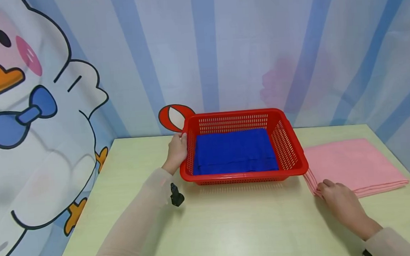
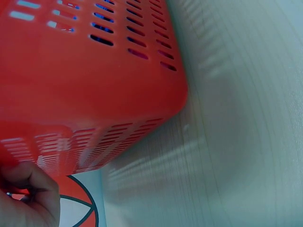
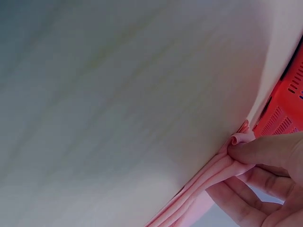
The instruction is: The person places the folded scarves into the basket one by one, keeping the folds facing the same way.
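Note:
My left hand [image 1: 176, 153] grips the left rim of a red plastic basket [image 1: 242, 175], thumb on top, and the left wrist view shows the fingers curled at its edge. Inside the basket lies a folded blue cloth [image 1: 235, 151], flat on the bottom. To the right of the basket is a folded pink cloth [image 1: 354, 165], several layers thick. My right hand [image 1: 342, 205] pinches its near left corner; in the right wrist view the thumb [image 3: 251, 150] presses the layers of the pink cloth [image 3: 208, 177] against the fingers.
The pale wooden table [image 1: 247, 224] ends at the back against a printed blue-and-white backdrop [image 1: 242, 50]. A cartoon duck [image 1: 50, 162] covers the left side of it. A small black device [image 1: 176, 195] sits at the left wrist.

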`<state>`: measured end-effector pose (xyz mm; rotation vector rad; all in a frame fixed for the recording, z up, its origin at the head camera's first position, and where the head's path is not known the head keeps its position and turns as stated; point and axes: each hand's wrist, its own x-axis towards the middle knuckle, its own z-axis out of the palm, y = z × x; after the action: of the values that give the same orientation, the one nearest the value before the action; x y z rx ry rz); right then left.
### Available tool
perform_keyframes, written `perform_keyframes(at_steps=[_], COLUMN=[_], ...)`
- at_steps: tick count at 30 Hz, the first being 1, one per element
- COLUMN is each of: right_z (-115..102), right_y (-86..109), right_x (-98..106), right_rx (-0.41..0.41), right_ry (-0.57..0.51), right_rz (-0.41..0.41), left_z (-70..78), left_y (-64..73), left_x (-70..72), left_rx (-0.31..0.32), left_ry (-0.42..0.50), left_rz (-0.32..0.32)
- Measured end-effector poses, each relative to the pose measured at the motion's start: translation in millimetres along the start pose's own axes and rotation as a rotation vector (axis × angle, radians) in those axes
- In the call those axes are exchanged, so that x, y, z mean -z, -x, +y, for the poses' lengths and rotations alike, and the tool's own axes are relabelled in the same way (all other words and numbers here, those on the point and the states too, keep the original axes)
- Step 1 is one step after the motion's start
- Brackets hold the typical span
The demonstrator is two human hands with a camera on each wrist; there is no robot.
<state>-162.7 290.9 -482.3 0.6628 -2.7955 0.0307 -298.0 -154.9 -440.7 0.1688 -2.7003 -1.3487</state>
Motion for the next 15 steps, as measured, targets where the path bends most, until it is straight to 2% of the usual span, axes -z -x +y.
perform_keyframes(at_steps=[10, 15], right_z=[-3.5, -5.8], right_y=[7.3, 10.4], right_x=[-0.3, 0.5], right_rx=[-0.004, -0.019], right_ry=[-0.011, -0.013], right_rz=[0.05, 0.042], left_z=[0.9, 1.9], left_y=[0.9, 1.5], left_x=[-0.3, 0.9], left_rx=[0.014, -0.001], left_ry=[0.002, 0.002], left_rz=[-0.003, -0.004])
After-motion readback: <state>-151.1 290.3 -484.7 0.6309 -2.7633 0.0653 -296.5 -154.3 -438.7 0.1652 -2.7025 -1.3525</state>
